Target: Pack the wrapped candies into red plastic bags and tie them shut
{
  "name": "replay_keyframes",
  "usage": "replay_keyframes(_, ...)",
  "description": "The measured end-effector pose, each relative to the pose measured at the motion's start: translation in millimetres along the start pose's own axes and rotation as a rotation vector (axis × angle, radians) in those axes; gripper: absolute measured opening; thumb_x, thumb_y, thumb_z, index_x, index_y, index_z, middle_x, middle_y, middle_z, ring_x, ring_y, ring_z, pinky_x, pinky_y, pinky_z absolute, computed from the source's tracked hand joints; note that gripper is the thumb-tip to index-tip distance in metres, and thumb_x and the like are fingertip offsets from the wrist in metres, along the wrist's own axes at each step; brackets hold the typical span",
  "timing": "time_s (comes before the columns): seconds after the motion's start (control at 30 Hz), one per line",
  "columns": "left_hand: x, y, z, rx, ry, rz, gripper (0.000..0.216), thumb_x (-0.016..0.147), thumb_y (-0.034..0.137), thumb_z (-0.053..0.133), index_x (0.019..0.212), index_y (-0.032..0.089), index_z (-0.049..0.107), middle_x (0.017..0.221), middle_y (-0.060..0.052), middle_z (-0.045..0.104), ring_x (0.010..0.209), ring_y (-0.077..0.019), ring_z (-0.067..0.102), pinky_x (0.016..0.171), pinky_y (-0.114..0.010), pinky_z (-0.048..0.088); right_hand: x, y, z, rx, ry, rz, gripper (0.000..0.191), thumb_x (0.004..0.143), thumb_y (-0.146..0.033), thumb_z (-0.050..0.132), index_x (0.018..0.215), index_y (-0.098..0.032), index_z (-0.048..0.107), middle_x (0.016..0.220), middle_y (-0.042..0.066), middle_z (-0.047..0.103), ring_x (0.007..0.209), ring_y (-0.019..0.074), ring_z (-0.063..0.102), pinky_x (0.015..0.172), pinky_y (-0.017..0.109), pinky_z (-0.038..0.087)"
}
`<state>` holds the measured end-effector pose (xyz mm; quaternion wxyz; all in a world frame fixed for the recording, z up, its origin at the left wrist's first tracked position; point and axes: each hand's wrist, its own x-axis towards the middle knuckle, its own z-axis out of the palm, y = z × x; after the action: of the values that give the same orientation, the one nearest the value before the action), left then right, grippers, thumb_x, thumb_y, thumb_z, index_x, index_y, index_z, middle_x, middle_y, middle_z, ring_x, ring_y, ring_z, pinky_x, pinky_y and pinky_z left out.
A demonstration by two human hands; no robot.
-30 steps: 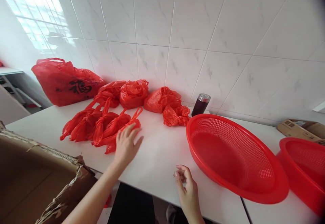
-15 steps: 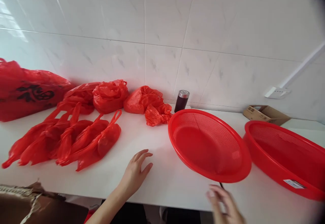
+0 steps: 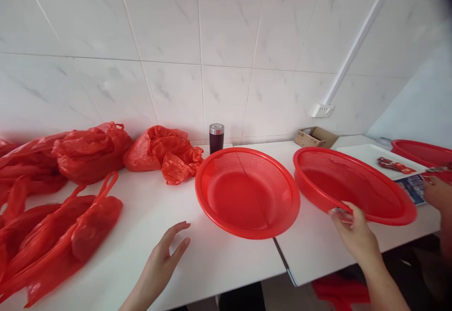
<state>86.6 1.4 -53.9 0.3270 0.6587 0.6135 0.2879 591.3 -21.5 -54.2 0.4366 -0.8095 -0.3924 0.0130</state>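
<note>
My left hand is over the white table, left of the near red plastic colander. Its fingers are curved and apart, with nothing in them. My right hand is at the near rim of a second red basin, to the right of the colander. Thumb and fingers close on that rim beside a small white label, partly hidden and blurred. Both vessels look empty inside; the colander has fine holes around its wall.
Several red plastic bags lie at left. A dark tumbler and an open cardboard box stand by the wall. At right are a white tray, red packets, another red basin and another person's hand.
The view has turned right, bringing the tray and the other person's hand in. My right hand has moved from below the colander to the second basin's rim. My left hand stays open.
</note>
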Motion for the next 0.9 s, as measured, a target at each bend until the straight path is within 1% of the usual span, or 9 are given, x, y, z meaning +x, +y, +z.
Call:
replay_keyframes(0.13,5.0,-4.5,1.7,0.025,0.000,-0.013,0.045,0.088,0.057,0.045,0.123,0.032,0.058,0.138,-0.003,0.056,0.122,-0.0258,0.055,0.090,-0.039,0.052,-11.5,-10.5,7.9,0.071,-0.073,0.071,0.065,0.075,-0.058,0.059,0.129,-0.023,0.050,0.107,0.012,0.068,0.094,0.0295,0.066,0.081,0.041,0.047)
replay_keyframes(0.3,5.4,-4.8,1.4,0.043,0.015,0.007,0.044,0.088,0.057,0.045,0.120,0.031,0.060,0.136,-0.005,0.058,0.123,-0.0262,0.055,0.094,-0.041,0.050,-20.6,-16.7,9.4,0.203,-0.103,-0.029,0.080,0.076,-0.057,0.061,0.146,-0.030,0.034,0.132,0.010,0.056,0.119,0.0275,0.055,0.089,0.037,0.048)
replay_keyframes(0.37,2.9,-3.8,-0.1,0.057,0.031,0.017,0.043,0.088,0.057,0.045,0.116,0.030,0.062,0.136,-0.005,0.058,0.122,-0.0264,0.055,0.091,-0.040,0.052,-33.2,-17.8,12.3,0.204,-0.086,-0.029,0.078,0.076,-0.058,0.060,0.145,-0.030,0.036,0.135,0.009,0.055,0.118,0.0275,0.055,0.092,0.037,0.047)
replay_keyframes(0.5,-3.3,-4.7,-10.1,0.090,0.079,0.032,0.039,0.088,0.054,0.045,0.110,0.029,0.066,0.134,-0.006,0.059,0.116,-0.0264,0.060,0.074,-0.033,0.056,-74.5,-26.7,24.6,0.283,-0.172,0.125,0.052,0.075,-0.061,0.061,0.107,-0.021,0.067,0.109,0.011,0.070,0.101,0.0290,0.065,0.084,0.034,0.052)
replay_keyframes(0.57,-6.5,-9.3,-17.7,0.106,0.122,0.031,0.038,0.088,0.054,0.046,0.108,0.030,0.067,0.133,-0.006,0.059,0.112,-0.0260,0.062,0.071,-0.032,0.056,-101.6,-43.2,32.8,0.362,-0.340,0.127,0.045,0.074,-0.061,0.061,0.089,-0.020,0.071,0.096,0.012,0.073,0.092,0.0289,0.068,0.077,0.032,0.055)
replay_keyframes(0.63,-9.8,-16.8,-24.9,0.123,0.181,0.031,0.037,0.087,0.054,0.047,0.107,0.030,0.068,0.132,-0.006,0.060,0.106,-0.0252,0.064,0.069,-0.032,0.057,-131.5,-69.5,40.8,0.434,-0.581,0.013,0.041,0.077,-0.059,0.060,0.085,-0.020,0.073,0.090,0.011,0.074,0.085,0.0273,0.069,0.074,0.031,0.056)
replay_keyframes(0.77,-18.0,-33.7,-36.6,0.148,0.291,0.046,0.037,0.085,0.055,0.050,0.104,0.031,0.070,0.125,-0.005,0.065,0.094,-0.0236,0.067,0.064,-0.031,0.057,-181.6,-128.4,57.4,0.473,-0.942,-0.337,0.033,0.086,-0.043,0.058,0.113,-0.028,0.070,0.111,0.008,0.071,0.093,0.0239,0.068,0.082,0.033,0.056)
replay_keyframes(0.83,-23.4,-40.2,-44.4,0.161,0.330,0.048,0.036,0.084,0.055,0.051,0.102,0.031,0.071,0.123,-0.006,0.065,0.092,-0.0238,0.067,0.062,-0.030,0.056,-192.6,-146.4,67.8,0.477,-0.980,-0.383,0.047,0.086,-0.041,0.059,0.132,-0.032,0.057,0.128,0.008,0.062,0.104,0.0246,0.065,0.085,0.035,0.055)
replay_keyframes(0.9,-30.1,-45.0,-56.7,0.176,0.385,0.050,0.035,0.085,0.054,0.051,0.100,0.029,0.070,0.123,-0.006,0.064,0.094,-0.0247,0.067,0.059,-0.029,0.055,-193.6,-153.7,79.0,0.474,-0.915,-0.342,0.058,0.088,-0.043,0.057,0.143,-0.033,0.042,0.138,0.010,0.054,0.114,0.0258,0.061,0.089,0.038,0.054)
